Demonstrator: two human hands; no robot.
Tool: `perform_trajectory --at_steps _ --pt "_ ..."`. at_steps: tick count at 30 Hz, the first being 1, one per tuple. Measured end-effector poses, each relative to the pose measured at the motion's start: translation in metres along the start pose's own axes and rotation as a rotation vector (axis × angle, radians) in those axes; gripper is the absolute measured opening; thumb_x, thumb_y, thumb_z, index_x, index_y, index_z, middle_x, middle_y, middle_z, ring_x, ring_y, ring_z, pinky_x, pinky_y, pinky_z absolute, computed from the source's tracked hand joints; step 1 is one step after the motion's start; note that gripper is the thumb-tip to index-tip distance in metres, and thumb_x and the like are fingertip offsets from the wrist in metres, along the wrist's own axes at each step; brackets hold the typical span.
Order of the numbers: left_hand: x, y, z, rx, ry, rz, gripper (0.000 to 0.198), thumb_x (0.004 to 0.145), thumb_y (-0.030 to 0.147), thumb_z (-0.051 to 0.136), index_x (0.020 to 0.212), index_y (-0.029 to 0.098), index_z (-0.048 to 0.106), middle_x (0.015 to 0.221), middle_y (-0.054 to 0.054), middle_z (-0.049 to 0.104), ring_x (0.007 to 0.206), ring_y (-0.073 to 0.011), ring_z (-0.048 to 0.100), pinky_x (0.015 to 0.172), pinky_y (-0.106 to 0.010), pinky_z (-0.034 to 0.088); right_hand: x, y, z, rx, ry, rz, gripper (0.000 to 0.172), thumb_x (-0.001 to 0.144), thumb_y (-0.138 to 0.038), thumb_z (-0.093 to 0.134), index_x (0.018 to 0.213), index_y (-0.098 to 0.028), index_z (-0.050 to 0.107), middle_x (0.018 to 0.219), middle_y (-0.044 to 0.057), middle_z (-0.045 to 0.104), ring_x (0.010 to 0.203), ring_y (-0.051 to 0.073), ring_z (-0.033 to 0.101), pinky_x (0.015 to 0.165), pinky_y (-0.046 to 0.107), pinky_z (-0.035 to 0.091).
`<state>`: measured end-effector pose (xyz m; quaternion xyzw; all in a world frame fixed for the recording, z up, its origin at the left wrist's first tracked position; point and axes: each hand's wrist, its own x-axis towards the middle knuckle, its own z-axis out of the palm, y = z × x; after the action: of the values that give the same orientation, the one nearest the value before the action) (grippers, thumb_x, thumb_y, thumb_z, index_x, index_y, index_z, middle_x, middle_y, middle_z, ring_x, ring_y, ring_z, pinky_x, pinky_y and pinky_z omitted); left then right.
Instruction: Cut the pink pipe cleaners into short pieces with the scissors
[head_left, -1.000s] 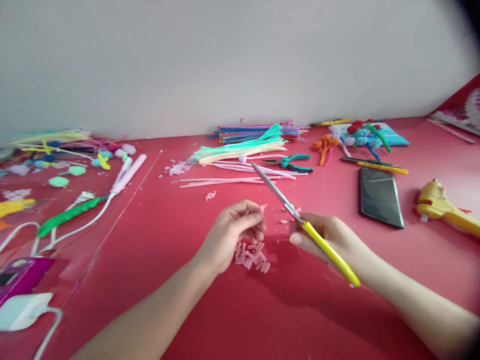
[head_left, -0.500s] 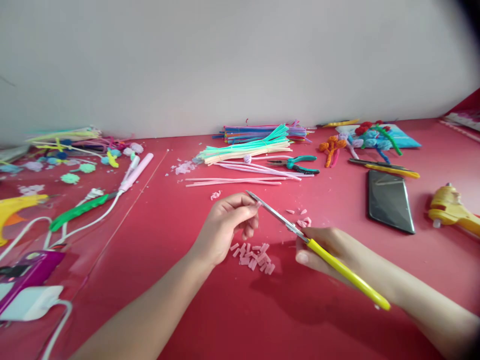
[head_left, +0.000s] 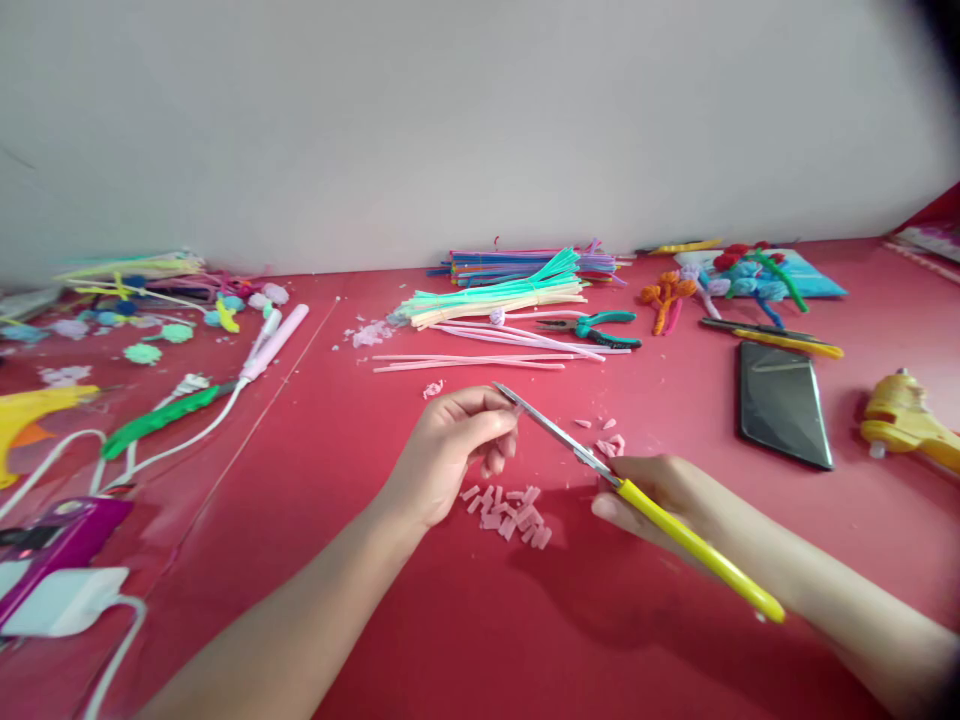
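Note:
My right hand (head_left: 667, 500) is closed around yellow-handled scissors (head_left: 697, 548), whose metal blades point up and left. My left hand (head_left: 465, 440) has thumb and forefinger pinched together by the blade tips. A small pink bit shows at those fingertips; it looks like a piece of pipe cleaner, mostly hidden. Below the blades, several short cut pink pieces (head_left: 514, 515) lie in a loose heap on the red table (head_left: 465, 630). More pink scraps (head_left: 609, 445) lie beyond my right hand.
Ahead lie pink pipe cleaners (head_left: 465, 363), a green and cream bundle (head_left: 495, 300) and teal-handled pliers (head_left: 604, 328). A phone (head_left: 784, 405) and yellow glue gun (head_left: 904, 415) are right. On the left are a pink corded tool (head_left: 277, 342), green-handled tool (head_left: 161, 420) and purple power strip (head_left: 71, 545).
Both hands and the scissors hold nearly the same pose. The whole view has shifted very slightly; nothing on the table has visibly been moved.

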<state>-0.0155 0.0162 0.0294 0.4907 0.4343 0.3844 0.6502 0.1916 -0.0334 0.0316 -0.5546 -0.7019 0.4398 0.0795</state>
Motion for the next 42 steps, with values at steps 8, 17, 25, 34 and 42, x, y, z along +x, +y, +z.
perform_trajectory --at_steps 8,17,25,34,42 --pt "0.001 -0.004 -0.002 -0.062 -0.015 -0.004 0.010 0.071 0.020 0.052 0.063 0.014 0.055 0.051 0.003 0.053 0.040 -0.0038 0.042 0.039 -0.015 0.032 0.003 0.003 0.006 -0.023 0.090 0.023 0.038 0.071 -0.054 0.041 0.059 -0.018 0.040 0.054 -0.004 0.026 0.051 0.007 0.023 0.045 0.020 0.022" --pt "-0.004 -0.009 0.012 -0.053 -0.148 -0.092 0.015 0.072 0.028 0.054 0.069 0.014 0.056 0.062 -0.002 0.058 0.044 -0.0054 0.047 0.042 -0.017 0.037 0.015 0.006 0.010 0.313 0.244 0.090 0.025 0.068 -0.042 0.050 0.066 -0.018 0.048 0.045 -0.007 0.038 0.039 0.006 0.036 0.038 0.019 0.027" --pt "-0.008 -0.025 0.030 0.082 -0.297 -0.223 0.021 0.074 0.033 0.050 0.068 0.013 0.054 0.055 -0.001 0.054 0.040 -0.0077 0.049 0.035 -0.017 0.033 0.014 0.007 0.023 0.594 0.243 0.012 0.012 0.068 -0.029 0.052 0.074 -0.019 0.048 0.045 -0.009 0.039 0.036 0.005 0.036 0.035 0.016 0.027" --pt "-0.016 -0.032 0.033 0.377 -0.207 -0.031 0.007 0.074 0.023 0.048 0.072 0.017 0.051 0.054 0.004 0.047 0.043 -0.0071 0.049 0.045 -0.020 0.039 0.014 0.008 0.025 0.291 0.320 -0.073 0.009 0.068 -0.024 0.050 0.066 -0.017 0.044 0.057 -0.006 0.040 0.053 0.006 0.035 0.047 0.018 0.029" --pt "-0.011 -0.026 0.026 0.272 -0.031 0.084 0.009 0.074 0.026 0.049 0.076 0.018 0.052 0.070 0.000 0.056 0.045 -0.0062 0.049 0.046 -0.019 0.041 0.012 0.007 0.019 0.474 0.259 0.031 0.008 0.071 -0.026 0.045 0.074 -0.019 0.047 0.048 -0.008 0.037 0.040 0.005 0.033 0.038 0.017 0.027"
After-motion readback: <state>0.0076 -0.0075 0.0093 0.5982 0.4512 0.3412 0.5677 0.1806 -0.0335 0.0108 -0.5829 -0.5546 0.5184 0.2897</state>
